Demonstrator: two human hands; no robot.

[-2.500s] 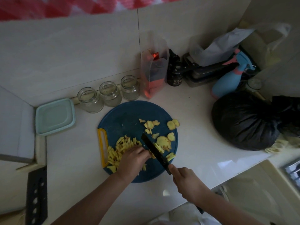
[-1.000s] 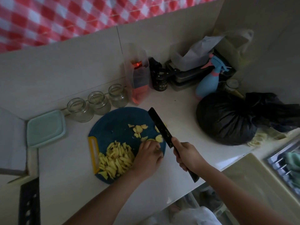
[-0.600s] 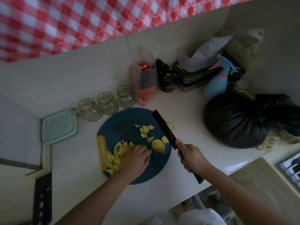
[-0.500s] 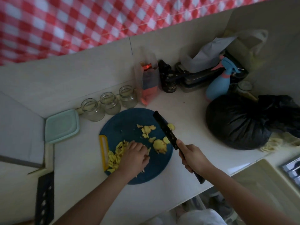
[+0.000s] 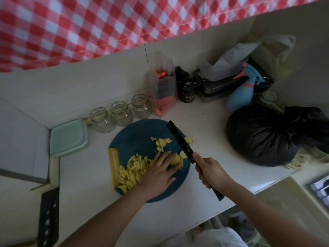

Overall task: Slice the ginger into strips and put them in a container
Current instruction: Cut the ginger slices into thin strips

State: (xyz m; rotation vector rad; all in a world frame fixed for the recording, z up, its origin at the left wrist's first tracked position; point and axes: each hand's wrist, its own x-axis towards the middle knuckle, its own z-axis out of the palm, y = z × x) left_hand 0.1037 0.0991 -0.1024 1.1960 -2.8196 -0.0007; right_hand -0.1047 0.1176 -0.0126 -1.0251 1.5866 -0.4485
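Pressing the ginger slices (image 5: 176, 158) flat at the frame's centre, the left hand (image 5: 158, 172) is lying with grip released; the right hand (image 5: 211, 171) is grasping the knife (image 5: 179, 141) in its grip over the board (image 5: 135, 136). Fingertips (image 5: 169, 157) should be tucking back before the knife is coming down.

Pale surface (image 5: 204, 118), crowded along the back wall.
Carries a round blue cutting board (image 5: 135, 138) near the front edge, a teal container (image 5: 68, 137) with its lid on off to the left, and three clear glass jars (image 5: 122, 113) in a row just behind the board. Further right holds a clear pouch (image 5: 163, 86), a dark jar (image 5: 187, 91), stacked metal trays (image 5: 219, 88), a blue spray bottle (image 5: 240, 97) and a tied black bag (image 5: 263, 136) (bulging, near the right end).
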